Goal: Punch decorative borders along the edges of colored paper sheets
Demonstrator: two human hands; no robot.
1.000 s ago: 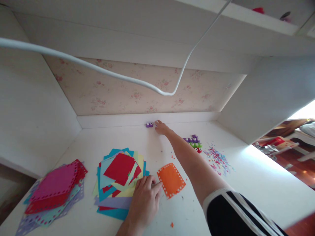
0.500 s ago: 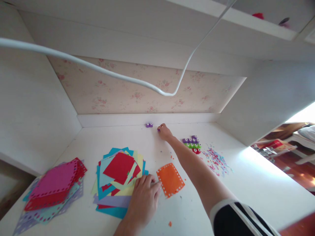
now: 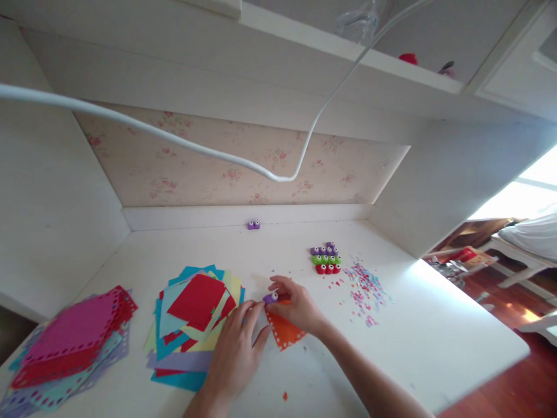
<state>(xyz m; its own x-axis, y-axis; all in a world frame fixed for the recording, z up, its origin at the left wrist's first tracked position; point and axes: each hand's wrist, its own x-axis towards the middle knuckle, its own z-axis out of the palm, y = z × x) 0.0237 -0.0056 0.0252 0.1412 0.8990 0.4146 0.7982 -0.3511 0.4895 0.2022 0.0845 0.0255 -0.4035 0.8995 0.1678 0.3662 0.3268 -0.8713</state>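
Right now, a small round purple hole punch with a white, eye-like top point(image 3: 270, 298) sits at the far left corner of a thin orange sheet point(image 3: 285, 334). The right hand point(image 3: 300, 307) looks to have the punch gripped in its bent fingers. The left hand point(image 3: 237, 342) has its fingertips right by the punch; I can't tell if they pinch anything. The orange sheet has holes down its left and near sides, so much of it looks done, but the right hand hides the far side. Just left is a messy pile of plain colored sheets point(image 3: 198, 302) that look mostly whole, so those may be left to do. Farther left is a pile of pink, red, pale blue and purple sheets point(image 3: 72, 331) with holes along their edges, which seem finished. Two more purple punches point(image 3: 253, 225) stand by the back wall. To the right are purple, green and red punches point(image 3: 326, 259) in rows, and tiny colored bits point(image 3: 365, 284).
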